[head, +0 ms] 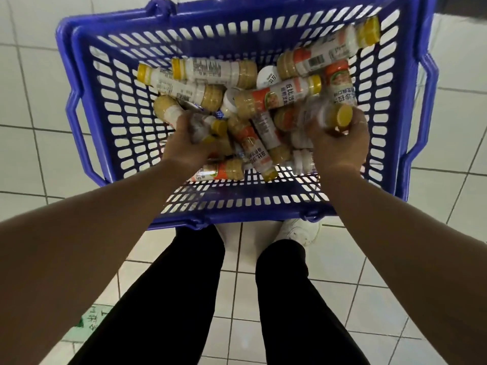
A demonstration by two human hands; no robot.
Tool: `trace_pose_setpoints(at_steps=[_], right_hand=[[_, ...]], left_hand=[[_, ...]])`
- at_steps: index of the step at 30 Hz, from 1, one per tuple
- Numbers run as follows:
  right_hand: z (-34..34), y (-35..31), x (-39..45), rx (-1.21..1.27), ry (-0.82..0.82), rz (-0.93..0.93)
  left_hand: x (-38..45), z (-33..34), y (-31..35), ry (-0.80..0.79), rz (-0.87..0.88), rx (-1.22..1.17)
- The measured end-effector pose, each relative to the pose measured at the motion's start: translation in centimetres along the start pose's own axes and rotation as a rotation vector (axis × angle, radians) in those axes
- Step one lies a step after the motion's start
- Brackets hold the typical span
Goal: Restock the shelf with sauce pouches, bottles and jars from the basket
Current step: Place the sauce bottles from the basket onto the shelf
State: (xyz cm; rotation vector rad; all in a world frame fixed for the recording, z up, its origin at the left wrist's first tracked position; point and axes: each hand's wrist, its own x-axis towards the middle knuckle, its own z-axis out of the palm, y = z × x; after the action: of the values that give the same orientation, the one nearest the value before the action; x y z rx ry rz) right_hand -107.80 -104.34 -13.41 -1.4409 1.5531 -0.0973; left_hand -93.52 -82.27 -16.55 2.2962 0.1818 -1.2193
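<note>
The blue basket (87, 106) sits on the tiled floor (31, 143) and is full of sauce bottles (263, 143) lying in a heap. The left hand (184, 139) grips one bottle (168, 109), maybe two; it is blurry there. The right hand (340, 138) grips a yellow-capped bottle (340, 117). No shelf shows. I think most of the job is left, since so many bottles wait in the basket.

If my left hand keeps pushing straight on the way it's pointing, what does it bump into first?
Probably the yellow-capped sauce bottle lying crosswise just beyond the left hand in the blue basket; depth is unclear.
</note>
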Motion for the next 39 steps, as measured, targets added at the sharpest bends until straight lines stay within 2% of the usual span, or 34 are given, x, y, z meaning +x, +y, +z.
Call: trace_pose_setpoints(at_steps=[2, 5, 7, 9, 11, 13, 17, 21, 23, 27, 29, 33, 36, 39], right_hand=[[0.7, -0.3, 0.3, 0.069, 0.042, -0.035], [1.8, -0.7, 0.5, 0.079, 0.077, -0.091], [2.3, -0.7, 0.8, 0.075, 0.088, -0.116], [2.3, -0.6, 0.9, 0.118, 0.068, -0.110], [1.8, -0.6, 0.6, 0.169, 0.018, -0.085], [0.4, -0.5, -0.1, 0.184, -0.024, -0.056], [-3.5, -2.5, -2.1, 0.306, -0.188, -0.042], [-8.2, -8.5, -5.6, 0.522, -0.377, 0.007], [-10.6, -12.7, -8.0, 0.645, -0.499, 0.046], [-15.9, -21.9, -13.7, 0.704, -0.634, 0.104], [-18.6, -26.6, -16.9, 0.684, -0.678, 0.047], [-23.8, -35.0, -23.5, 0.744, -0.745, -0.074], [-28.1, -39.5, -27.7, 0.789, -0.833, -0.182], [-31.9, -43.3, -31.4, 0.809, -0.876, -0.205]], left_hand=[[0.1, -0.7, -0.5, -0.040, 0.105, 0.177], [0.8, -1.3, -0.7, 0.165, 0.254, 0.535], [1.1, -1.4, -0.2, 0.243, 0.328, 0.722], [1.5, -1.8, 0.8, 0.277, 0.367, 0.805], [1.5, -2.6, 2.1, 0.241, 0.418, 0.805], [0.7, -3.4, 3.4, 0.133, 0.462, 0.667], [-4.2, -4.8, 6.3, -0.097, 0.332, 0.137], [-11.1, -6.5, 10.7, -0.305, 0.207, -0.343], [-15.2, -8.2, 13.5, -0.349, 0.137, -0.491], [-24.4, -12.9, 20.1, -0.431, 0.190, -0.581], [-29.4, -15.5, 23.7, -0.424, 0.225, -0.595], [-39.0, -20.3, 29.5, -0.448, 0.420, -0.607], [-45.5, -23.3, 32.8, -0.388, 0.548, -0.608], [-51.4, -25.4, 35.1, -0.372, 0.656, -0.609]])
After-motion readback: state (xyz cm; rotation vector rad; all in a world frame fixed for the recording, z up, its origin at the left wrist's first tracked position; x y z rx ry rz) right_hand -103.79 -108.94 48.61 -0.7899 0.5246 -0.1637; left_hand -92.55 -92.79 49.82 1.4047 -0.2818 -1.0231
